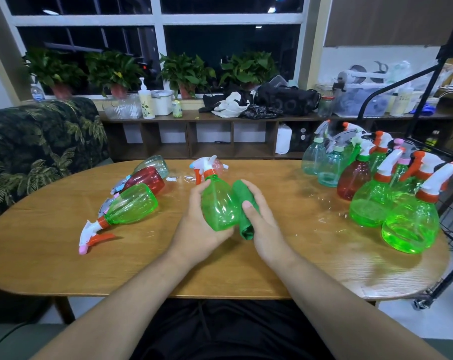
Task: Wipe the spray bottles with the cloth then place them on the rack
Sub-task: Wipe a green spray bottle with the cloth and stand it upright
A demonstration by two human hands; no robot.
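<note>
My left hand grips a green spray bottle from below, its white and orange nozzle pointing away from me. My right hand holds a green cloth pressed against the bottle's right side. To the left lie a green bottle, a red bottle and a clear teal bottle on their sides. Another bottle lies behind the held one. On the right several upright bottles stand in a group by the black wire rack.
The oval wooden table carries everything. A patterned sofa stands at the left. Behind the table runs a low wooden shelf with potted plants, bags and containers under the window.
</note>
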